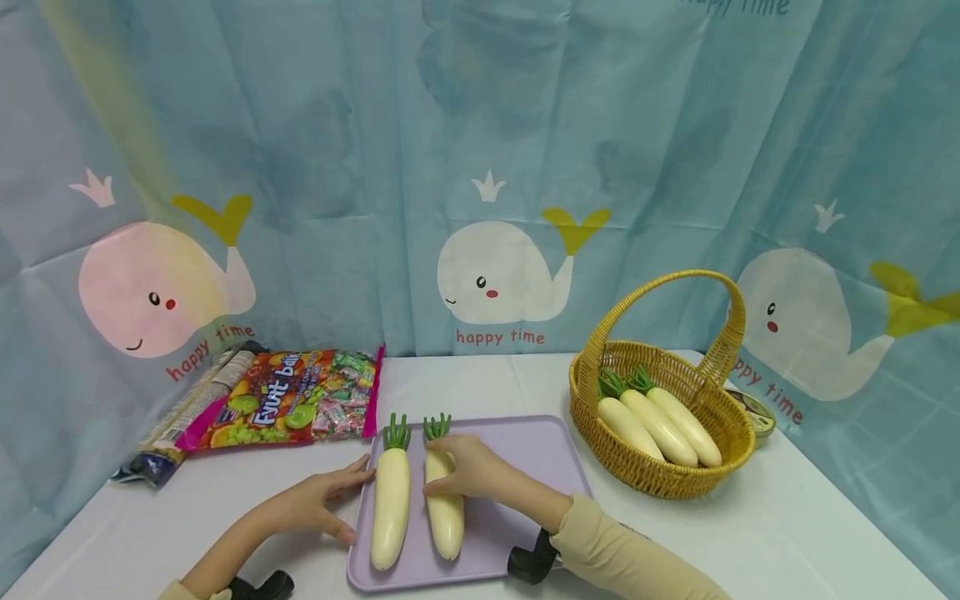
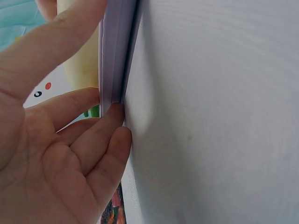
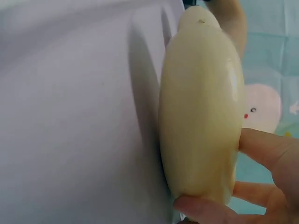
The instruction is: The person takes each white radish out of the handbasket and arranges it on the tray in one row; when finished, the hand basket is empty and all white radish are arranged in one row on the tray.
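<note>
Tray in lilac, two hands busy at it.
A candy bag lies toward the desk's back left corner; nearer the front, the left hand is spread, fingertips against the tray's left edge, clasping nothing. Along that edge lies the left radish, its leaves toward the back edge. Beside it, the right radish calls, I'd judge, for a gentle, even hold, parallel to its neighbour and clear of it (the leaves look easy to snag). The right hand pinches it near its leafy end, thumb and fingers parted by its thickness; whether its underside touches the tray I cannot tell. Toward the desk's right edge, a basket holds more radishes.
</note>
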A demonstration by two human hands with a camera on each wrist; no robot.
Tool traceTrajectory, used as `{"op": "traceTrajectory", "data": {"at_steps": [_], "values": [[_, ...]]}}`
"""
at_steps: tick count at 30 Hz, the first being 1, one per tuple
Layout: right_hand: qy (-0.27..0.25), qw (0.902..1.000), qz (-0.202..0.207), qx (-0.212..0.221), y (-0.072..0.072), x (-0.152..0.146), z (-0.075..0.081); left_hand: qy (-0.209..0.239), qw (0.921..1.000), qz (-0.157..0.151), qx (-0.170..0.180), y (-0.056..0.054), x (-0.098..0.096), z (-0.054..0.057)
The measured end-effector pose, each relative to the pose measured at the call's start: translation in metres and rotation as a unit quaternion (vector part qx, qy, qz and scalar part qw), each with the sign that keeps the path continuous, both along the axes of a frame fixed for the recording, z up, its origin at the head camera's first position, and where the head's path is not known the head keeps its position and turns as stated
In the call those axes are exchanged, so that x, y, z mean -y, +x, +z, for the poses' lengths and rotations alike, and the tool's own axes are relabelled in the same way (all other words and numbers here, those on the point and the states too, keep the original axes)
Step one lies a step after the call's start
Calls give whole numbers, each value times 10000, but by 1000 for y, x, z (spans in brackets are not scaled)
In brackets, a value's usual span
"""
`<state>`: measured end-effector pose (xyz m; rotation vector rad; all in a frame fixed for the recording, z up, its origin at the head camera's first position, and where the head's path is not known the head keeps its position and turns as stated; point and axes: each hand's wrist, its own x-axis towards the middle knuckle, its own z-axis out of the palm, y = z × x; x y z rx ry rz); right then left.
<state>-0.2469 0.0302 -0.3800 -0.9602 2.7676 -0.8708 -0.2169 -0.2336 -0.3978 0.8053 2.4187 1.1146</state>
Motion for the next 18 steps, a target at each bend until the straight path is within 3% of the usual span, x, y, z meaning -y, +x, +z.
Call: {"op": "traceTrajectory", "data": {"at_steps": [3, 18], "values": [[232, 9996, 88, -130, 3, 2, 1, 9, 10000, 16, 33, 1, 0, -1], [602, 9980, 162, 100, 5, 3, 12, -45, 9995, -95, -283, 2, -1, 0]]}}
